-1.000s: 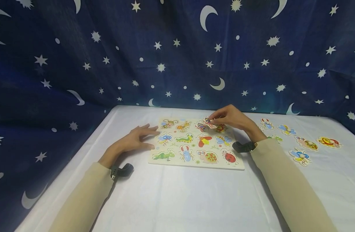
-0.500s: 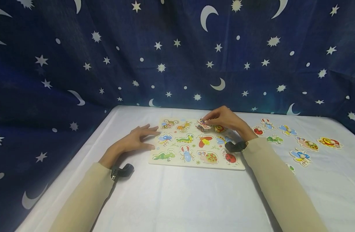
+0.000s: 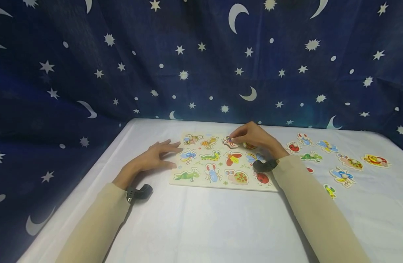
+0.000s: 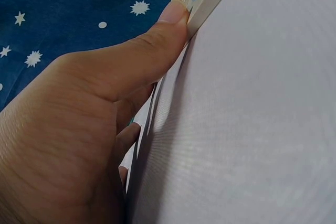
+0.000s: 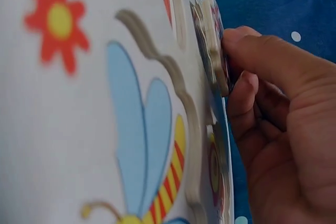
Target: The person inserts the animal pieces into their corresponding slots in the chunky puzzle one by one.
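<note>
A pale puzzle board (image 3: 201, 182) printed with several bugs lies mid-table in the head view. My left hand (image 3: 154, 157) rests at its left side, fingers spread; in the left wrist view the thumb (image 4: 152, 40) presses against the board's edge. At the far row, right of centre, my right hand (image 3: 256, 138) pinches a red-and-white striped bug puzzle piece (image 3: 230, 144) between thumb and fingers. Seen from the right wrist, the piece (image 5: 213, 43) sits tilted right over its recess, not flush with the board. The hand partly hides the neighbouring snail-like picture.
Loose bug puzzle pieces lie right of the board, among them a ladybug (image 3: 293, 147), a green grasshopper (image 3: 311, 156), a snail (image 3: 350, 162) and a blue mosquito (image 3: 343, 176). One red piece (image 3: 309, 170) is partly behind the right sleeve. A starry dark-blue cloth (image 3: 195, 84) hangs behind the table.
My right hand has moved left and slightly down with the striped piece, bringing it over the recess in the far row. The left hand stays in place.
</note>
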`<state>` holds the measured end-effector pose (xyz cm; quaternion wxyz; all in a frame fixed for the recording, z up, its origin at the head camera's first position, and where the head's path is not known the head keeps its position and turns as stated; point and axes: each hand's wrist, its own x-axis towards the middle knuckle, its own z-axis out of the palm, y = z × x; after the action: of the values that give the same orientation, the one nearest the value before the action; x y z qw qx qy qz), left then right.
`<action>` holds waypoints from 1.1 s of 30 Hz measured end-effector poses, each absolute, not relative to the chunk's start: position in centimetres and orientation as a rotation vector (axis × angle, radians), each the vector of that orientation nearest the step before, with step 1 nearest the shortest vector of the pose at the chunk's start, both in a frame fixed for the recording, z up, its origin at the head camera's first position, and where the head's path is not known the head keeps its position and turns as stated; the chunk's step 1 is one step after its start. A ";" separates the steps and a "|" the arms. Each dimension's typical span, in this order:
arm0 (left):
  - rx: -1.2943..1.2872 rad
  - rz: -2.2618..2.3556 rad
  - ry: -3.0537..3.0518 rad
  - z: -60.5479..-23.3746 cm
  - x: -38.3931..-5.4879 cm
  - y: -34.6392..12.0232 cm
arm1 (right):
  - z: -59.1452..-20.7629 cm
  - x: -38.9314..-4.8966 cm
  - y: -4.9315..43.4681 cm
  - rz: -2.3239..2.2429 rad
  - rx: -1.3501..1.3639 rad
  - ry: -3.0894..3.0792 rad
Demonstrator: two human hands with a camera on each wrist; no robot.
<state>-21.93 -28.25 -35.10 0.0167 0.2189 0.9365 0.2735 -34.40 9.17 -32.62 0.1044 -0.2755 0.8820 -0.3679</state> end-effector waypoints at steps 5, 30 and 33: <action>0.678 0.855 2.911 -35.0 -22.0 -28.2 | -32.9 -34.6 8.8 -1.054 -0.772 2.619; 0.725 0.879 2.907 -35.1 -21.8 -28.2 | -32.9 -34.4 8.4 -1.049 -0.770 2.613; 0.724 0.879 2.906 -35.1 -21.8 -28.2 | -32.8 -34.4 8.3 -1.031 -0.781 2.633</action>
<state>-21.80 -28.17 -35.11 0.0099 0.2320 0.9310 0.2817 -34.36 8.30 -32.77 0.1038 -0.2648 0.8927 -0.3496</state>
